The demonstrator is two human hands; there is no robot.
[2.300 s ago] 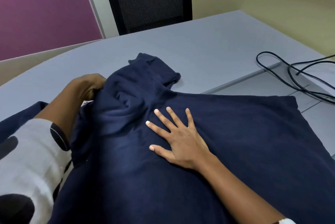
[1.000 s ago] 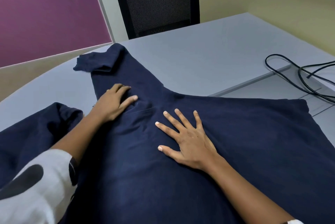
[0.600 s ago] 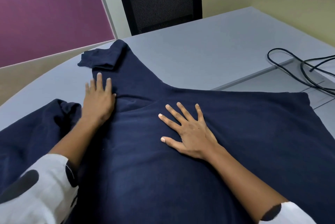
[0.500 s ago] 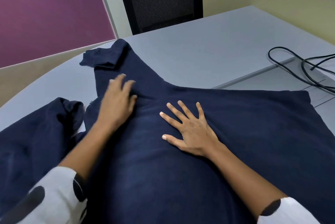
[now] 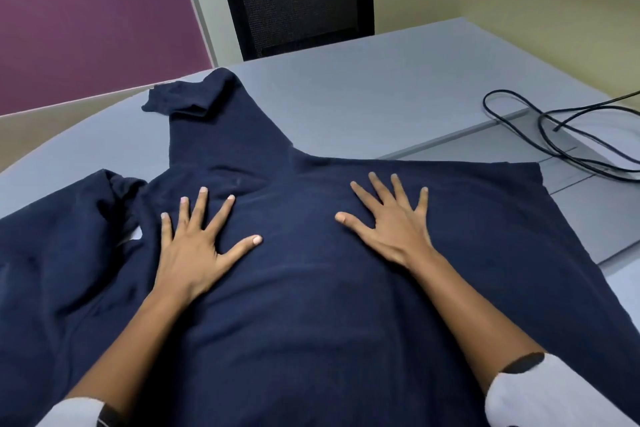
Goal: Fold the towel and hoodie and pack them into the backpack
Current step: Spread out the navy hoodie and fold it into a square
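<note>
step: flattening hoodie point(image 5: 311, 288) on table point(image 5: 381, 87) | L hand point(image 5: 197, 250) + R hand point(image 5: 391, 229) spread flat, palms down, gripping nothing | next: prob fold sleeve point(image 5: 221, 122) in | towel, backpack not in view

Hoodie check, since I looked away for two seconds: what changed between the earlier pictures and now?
The left hand let go of the bunched hoodie; its sleeve now stretches away across the table, and the hand lies flat. The right hand stayed pressed flat; the cable is unmoved.

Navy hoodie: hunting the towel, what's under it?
Only the grey table shows around the navy fabric hoodie; both flat hands press it. Anything beneath is covered.
</note>
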